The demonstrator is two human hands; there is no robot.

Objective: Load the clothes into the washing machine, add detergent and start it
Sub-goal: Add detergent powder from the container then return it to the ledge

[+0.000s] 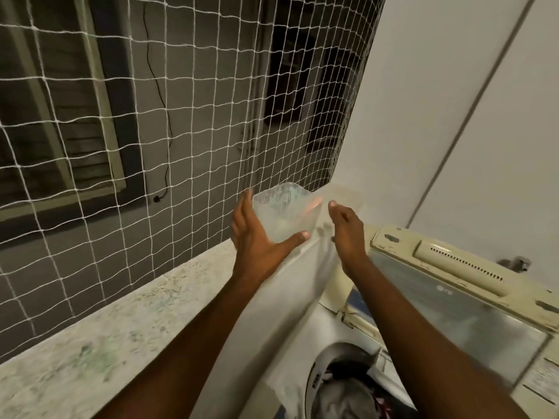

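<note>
A clear plastic tub with whitish contents is held up at the ledge corner, with my left hand wrapped around its left side and thumb under its front. My right hand is just right of the tub, fingers curled at a blurred translucent lid-like piece; its grip is unclear. Below right stands a cream top-loading washing machine with its glass lid raised. Grey and dark clothes lie in its drum.
A speckled stone ledge runs along the left, backed by a white safety net over a grey wall and window. A white wall rises behind the machine. The machine's side panel sits tight against the ledge.
</note>
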